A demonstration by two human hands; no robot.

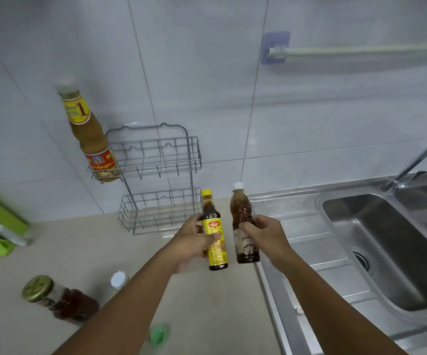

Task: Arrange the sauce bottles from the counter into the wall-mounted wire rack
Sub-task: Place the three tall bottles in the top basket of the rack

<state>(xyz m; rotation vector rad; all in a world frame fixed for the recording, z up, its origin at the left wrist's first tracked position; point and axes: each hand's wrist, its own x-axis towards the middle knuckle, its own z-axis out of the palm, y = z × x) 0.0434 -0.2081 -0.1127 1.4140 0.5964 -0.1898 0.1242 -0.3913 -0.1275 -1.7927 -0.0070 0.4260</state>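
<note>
The left grip (pixel 197 237) wraps the yellow-labelled dark sauce bottle (pixel 213 234); the right grip (pixel 261 231) wraps the white-capped brown plastic bottle (pixel 244 226) (both mid-body, probably slick, moderately heavy).

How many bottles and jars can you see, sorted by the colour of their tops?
Yellow cap: 1, bottle in left hand
White caps: 3
Gold lid: 1, jar
Green cap: 1
Total: 6

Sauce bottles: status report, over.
Left hand grips yellow-label bottle; right hand grips brown bottle. One tall bottle already in rack. Nothing blocking.
</note>
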